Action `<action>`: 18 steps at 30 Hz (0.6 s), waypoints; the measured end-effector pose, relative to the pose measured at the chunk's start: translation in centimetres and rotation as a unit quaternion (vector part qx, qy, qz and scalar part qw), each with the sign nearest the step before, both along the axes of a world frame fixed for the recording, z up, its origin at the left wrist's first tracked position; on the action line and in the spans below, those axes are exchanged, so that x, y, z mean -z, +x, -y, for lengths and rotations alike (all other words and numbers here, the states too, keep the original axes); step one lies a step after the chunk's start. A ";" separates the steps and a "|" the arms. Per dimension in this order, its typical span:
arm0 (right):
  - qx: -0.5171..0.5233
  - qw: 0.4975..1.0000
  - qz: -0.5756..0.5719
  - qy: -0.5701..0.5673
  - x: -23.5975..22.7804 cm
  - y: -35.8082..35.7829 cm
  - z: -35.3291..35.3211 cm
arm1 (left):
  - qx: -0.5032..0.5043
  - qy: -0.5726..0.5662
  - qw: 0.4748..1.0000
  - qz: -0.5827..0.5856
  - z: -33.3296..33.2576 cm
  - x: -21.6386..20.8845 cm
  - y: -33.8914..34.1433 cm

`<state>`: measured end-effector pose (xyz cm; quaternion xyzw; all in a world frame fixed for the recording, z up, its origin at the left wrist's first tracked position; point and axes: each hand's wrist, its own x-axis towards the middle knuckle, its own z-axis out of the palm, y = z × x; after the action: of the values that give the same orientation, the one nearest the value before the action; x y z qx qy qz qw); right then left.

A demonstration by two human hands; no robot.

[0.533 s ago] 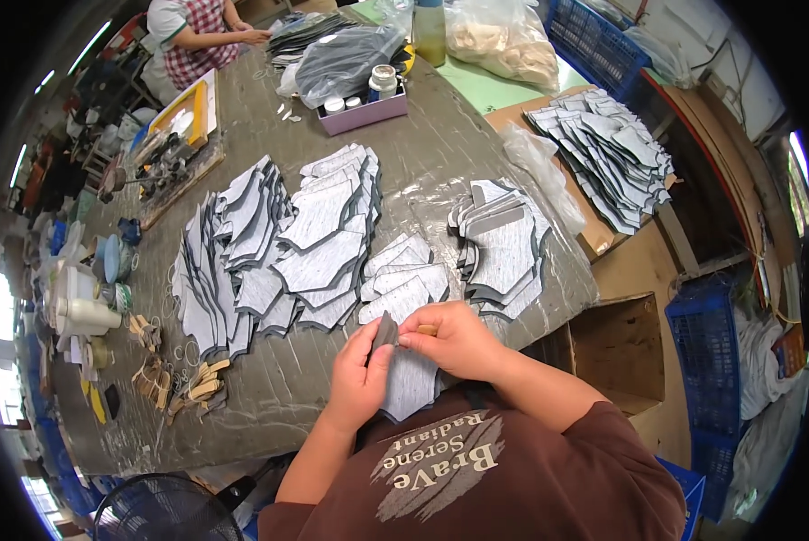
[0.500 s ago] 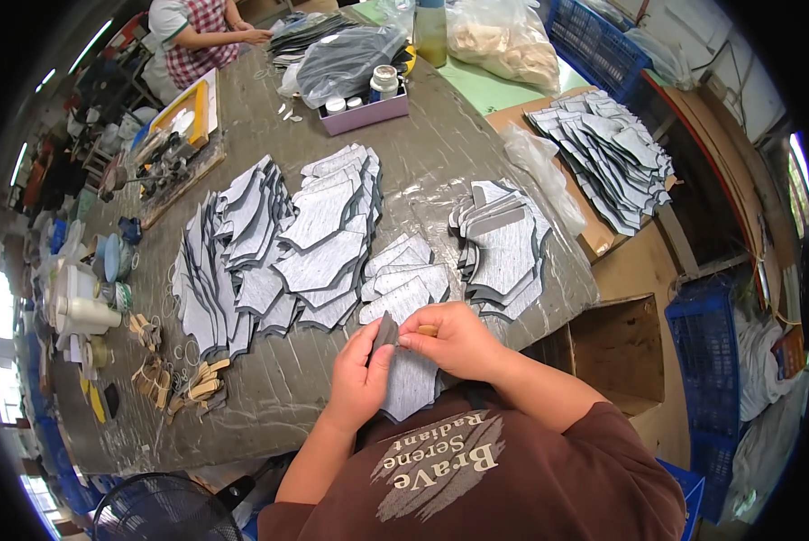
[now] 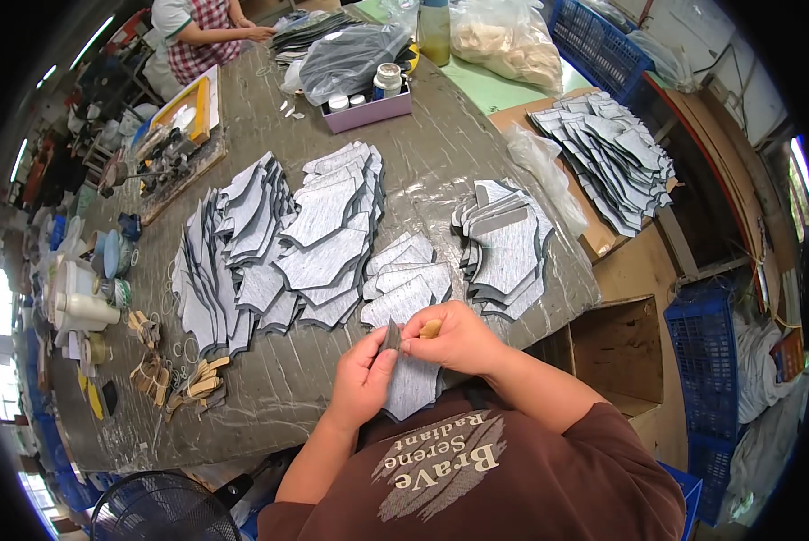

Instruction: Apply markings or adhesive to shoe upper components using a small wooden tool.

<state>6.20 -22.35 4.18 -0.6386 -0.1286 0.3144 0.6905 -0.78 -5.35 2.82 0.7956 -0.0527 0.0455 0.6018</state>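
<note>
Close to my body, at the near edge of the table, my left hand [image 3: 365, 371] grips a cut grey fabric piece [image 3: 411, 386] with a dark underside. Its upper edge is bent up between thumb and fingers, and the rest hangs down toward my shirt. My right hand [image 3: 456, 337] is closed beside it, with fingertips at the bent edge. A small tan piece [image 3: 431, 328] sticks out of the right fist; its kind is hidden by the fingers. Just beyond the hands lies a short overlapping row of the same grey pieces [image 3: 411, 281].
Stacks of grey pieces [image 3: 328, 212] cover the table's middle, with another pile [image 3: 510, 252] to the right. Banded tan strips [image 3: 201, 386] lie at left. A purple box [image 3: 368, 113] with bottles stands farther back. A fan [image 3: 165, 507] is at lower left; a co-worker's arm [image 3: 224, 33] shows far left.
Both hands stay at the fabric's bent edge and have shifted slightly right. The tan piece in my right hand has tilted a little more upright.
</note>
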 end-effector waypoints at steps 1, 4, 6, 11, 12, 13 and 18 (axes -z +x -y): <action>-0.003 0.999 -0.043 0.014 -0.3 0.1 0.0 | 0.030 -0.136 0.986 -0.087 -0.2 0.1 -0.2; -0.006 0.994 -0.102 0.029 -0.7 0.1 -0.1 | 0.062 -0.266 0.950 -0.155 0.2 0.0 -0.3; 0.010 0.981 -0.175 0.082 -1.1 0.0 -0.2 | 0.048 -0.351 0.919 -0.171 0.3 0.1 -0.3; 0.010 0.992 -0.125 -0.015 -0.8 0.3 0.1 | -0.014 -0.137 0.985 -0.108 -0.3 0.9 -0.3; 0.000 0.993 -0.121 -0.009 -0.8 0.4 0.2 | -0.011 -0.062 0.996 -0.066 -0.4 0.4 -0.1; -0.009 0.993 -0.118 -0.002 -0.8 0.4 0.3 | -0.008 0.014 1.000 -0.024 -0.4 0.1 0.1; -0.019 0.996 -0.078 0.026 0.2 0.4 0.4 | 0.014 0.058 0.998 0.008 -0.6 -0.5 0.3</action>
<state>6.59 -22.75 4.03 -0.5915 -0.0949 0.3731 0.7085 -0.44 -4.71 3.35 0.8281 -0.0713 0.0409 0.5545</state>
